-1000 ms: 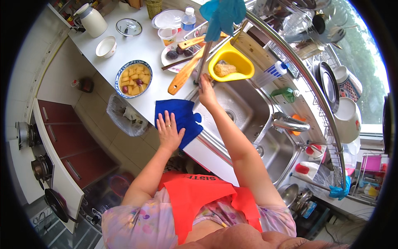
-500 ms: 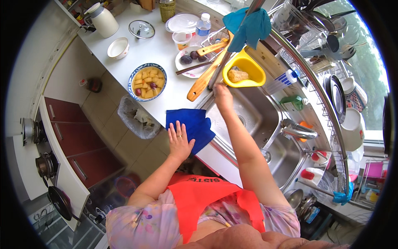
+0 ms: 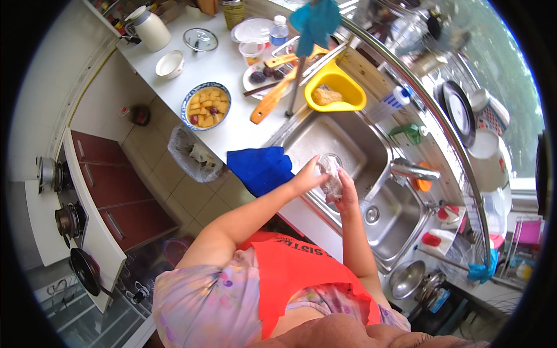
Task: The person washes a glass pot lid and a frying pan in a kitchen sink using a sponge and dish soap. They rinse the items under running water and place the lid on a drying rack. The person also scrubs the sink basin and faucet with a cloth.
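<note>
Over the near edge of the left sink basin [image 3: 316,129], both hands grip a crumpled, whitish, partly see-through wad [image 3: 331,178]; its kind I cannot make out. My left hand [image 3: 309,177] closes on its left side, and my right hand [image 3: 347,194] has its fingers round the right side. A folded blue cloth [image 3: 260,168] lies on the counter's front edge, left of my left hand and apart from it. Beyond the basin sits a yellow strainer basket [image 3: 348,87] with a tan scrubber [image 3: 326,96] inside.
A blue-patterned bowl of cut yellow pieces [image 3: 206,106] stands on the white counter [image 3: 243,130], near a wooden spatula [image 3: 271,104]. The faucet [image 3: 415,169] reaches over the sink from the right. A curved metal dish rack [image 3: 432,110] overhangs the right side.
My left hand has left the blue cloth and moved right over the sink. My right hand has come back from beside the yellow basket. The whitish wad now shows between both hands.
</note>
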`<state>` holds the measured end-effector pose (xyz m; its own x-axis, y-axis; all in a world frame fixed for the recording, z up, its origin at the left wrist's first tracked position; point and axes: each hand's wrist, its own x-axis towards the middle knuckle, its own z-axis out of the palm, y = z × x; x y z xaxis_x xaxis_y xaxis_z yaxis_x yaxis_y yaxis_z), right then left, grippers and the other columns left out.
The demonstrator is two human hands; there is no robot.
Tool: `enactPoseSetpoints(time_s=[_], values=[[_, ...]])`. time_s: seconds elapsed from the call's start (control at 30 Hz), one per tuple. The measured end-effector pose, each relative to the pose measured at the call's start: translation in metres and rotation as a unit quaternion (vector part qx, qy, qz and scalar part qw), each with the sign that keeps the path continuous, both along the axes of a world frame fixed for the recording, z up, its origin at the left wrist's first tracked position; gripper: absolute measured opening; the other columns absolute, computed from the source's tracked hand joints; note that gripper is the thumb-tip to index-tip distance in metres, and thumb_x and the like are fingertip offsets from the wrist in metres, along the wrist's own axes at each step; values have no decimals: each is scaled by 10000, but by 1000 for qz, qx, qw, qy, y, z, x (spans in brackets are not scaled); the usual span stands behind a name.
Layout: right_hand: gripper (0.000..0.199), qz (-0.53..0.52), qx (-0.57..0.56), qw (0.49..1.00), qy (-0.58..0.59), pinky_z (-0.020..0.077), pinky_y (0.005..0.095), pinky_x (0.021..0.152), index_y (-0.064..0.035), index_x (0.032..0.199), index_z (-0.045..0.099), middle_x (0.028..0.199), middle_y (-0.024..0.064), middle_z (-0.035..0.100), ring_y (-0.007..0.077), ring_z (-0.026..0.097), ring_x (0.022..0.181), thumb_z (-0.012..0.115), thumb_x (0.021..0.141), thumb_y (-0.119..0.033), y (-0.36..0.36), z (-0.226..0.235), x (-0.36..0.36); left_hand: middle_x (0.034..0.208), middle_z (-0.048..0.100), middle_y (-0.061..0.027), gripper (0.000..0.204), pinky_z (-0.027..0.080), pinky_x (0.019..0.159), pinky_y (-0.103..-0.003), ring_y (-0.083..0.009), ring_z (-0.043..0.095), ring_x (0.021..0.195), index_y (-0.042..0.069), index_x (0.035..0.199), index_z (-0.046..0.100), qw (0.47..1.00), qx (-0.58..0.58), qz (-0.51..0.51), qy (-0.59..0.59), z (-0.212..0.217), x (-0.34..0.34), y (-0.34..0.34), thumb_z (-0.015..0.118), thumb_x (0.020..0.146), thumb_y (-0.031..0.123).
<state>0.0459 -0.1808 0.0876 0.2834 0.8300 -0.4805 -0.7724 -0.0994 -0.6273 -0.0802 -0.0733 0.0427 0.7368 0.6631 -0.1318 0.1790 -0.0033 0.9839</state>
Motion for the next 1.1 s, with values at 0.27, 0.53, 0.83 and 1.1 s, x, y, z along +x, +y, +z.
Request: enactPoseSetpoints(time_s=[0.27,0.53,0.83,1.1], values=[[398,-147,-192,755,-610,468,288,725,-25,1162,528,1023,118,561,198,560,935,612,773,-31,-78,-16,46,881,658,-70,146,523,574,-303,-156,641,736,35,973,611,916,-374,56,-132,5,72,-17,599,874,141],[589,-101,-192,588,-779,307,425,1048,-6,1291,400,1299,205,434,401,395,1225,598,736,-7,-84,-10,112,871,659,-77,370,505,621,-325,-157,631,721,17,1007,631,967,-255,19,-23,24,118,-38,627,857,355],[643,-86,-134,598,-785,219,416,1102,-28,1327,365,1338,169,406,352,317,1305,539,714,57,-91,-14,97,678,652,-107,332,487,633,-338,-203,638,650,40,766,641,999,0,-41,1,-10,159,-48,683,774,369],[664,-71,-136,594,-790,212,420,1102,-27,1346,342,1363,173,383,349,281,1331,551,722,57,-101,-19,99,801,658,-155,307,489,682,-367,-260,643,766,29,813,622,999,16,-16,45,-11,169,-50,681,763,326]])
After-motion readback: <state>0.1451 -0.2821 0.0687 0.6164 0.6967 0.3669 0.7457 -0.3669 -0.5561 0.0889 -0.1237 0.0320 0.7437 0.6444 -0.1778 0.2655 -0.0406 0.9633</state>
